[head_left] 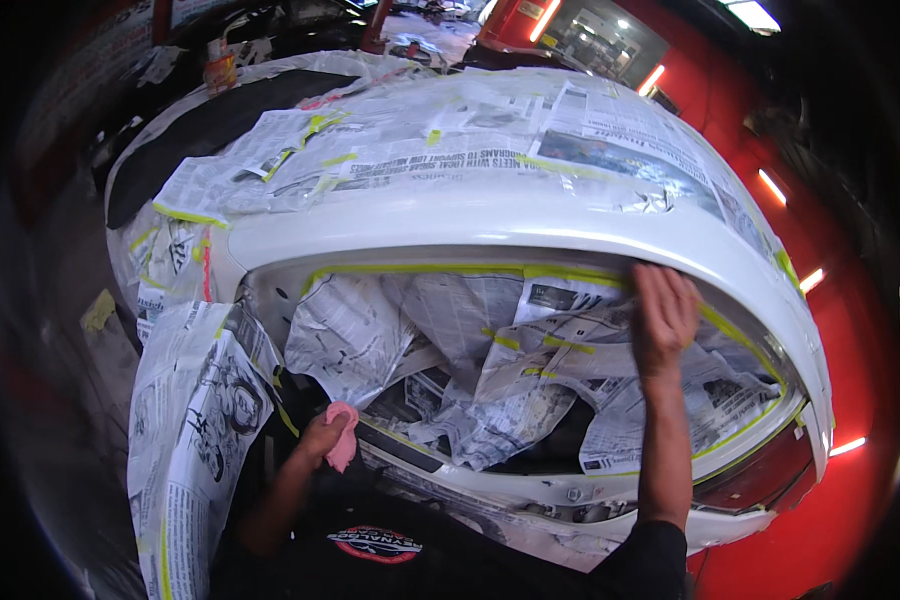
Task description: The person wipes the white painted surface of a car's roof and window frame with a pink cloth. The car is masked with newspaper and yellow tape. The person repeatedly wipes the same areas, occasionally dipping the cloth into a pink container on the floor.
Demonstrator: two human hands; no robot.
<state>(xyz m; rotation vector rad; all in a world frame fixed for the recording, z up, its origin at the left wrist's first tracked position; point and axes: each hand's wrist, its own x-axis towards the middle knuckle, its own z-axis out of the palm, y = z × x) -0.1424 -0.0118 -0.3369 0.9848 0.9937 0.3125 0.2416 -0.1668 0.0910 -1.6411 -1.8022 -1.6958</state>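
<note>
A crumpled pink cloth [342,450] is gripped in my left hand [319,437], low in front of the car's door opening. My right hand [665,318] reaches up with its fingers stretched out, resting at the upper edge of the opening. The white roof rail [450,222] of the car body curves just above it. Sheets of newspaper [460,315] cover the inside of the opening. Yellow-green masking tape [420,268] runs along their top edge; my right wrist and hand hide part of it.
Newspaper [610,140] also covers the roof. At the left stands a panel wrapped in newspaper [185,420], perhaps an open door. A bottle with orange contents [220,68] stands at the far left beside a dark panel [220,125]. A red wall [770,250] with lights lies to the right.
</note>
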